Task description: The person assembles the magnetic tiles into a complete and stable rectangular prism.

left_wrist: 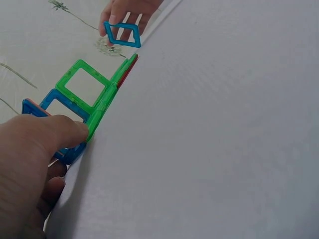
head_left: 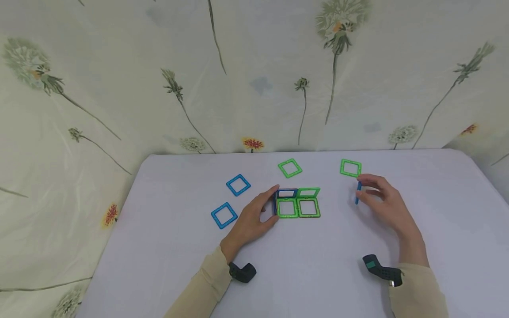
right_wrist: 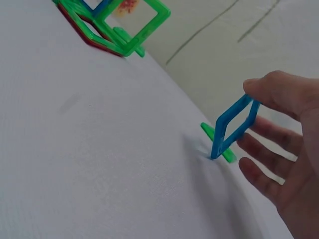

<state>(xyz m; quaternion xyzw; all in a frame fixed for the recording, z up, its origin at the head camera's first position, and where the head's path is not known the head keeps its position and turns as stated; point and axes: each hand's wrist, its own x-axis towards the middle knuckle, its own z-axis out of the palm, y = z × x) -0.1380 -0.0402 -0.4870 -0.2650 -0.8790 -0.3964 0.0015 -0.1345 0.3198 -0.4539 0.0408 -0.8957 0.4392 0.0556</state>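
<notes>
Pinch grips, frame centre and right.
Left hand (head_left: 250, 221) pinches the side tile (head_left: 275, 206), partly finger-hidden; right hand (head_left: 387, 206) pinches a blue tile (head_left: 359, 186), edge-on in head view.

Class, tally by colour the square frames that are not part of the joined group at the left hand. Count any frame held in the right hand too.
Blue: 3 (farther blue frame, nearer blue frame, held blue frame)
Green: 2 (left green frame, right green frame)
Total: 5

White table (head_left: 318, 274); behind it, pale cloth (head_left: 254, 39) printed with dandelions (head_left: 338, 44), red-and-yellow flowers (head_left: 252, 143).
</notes>
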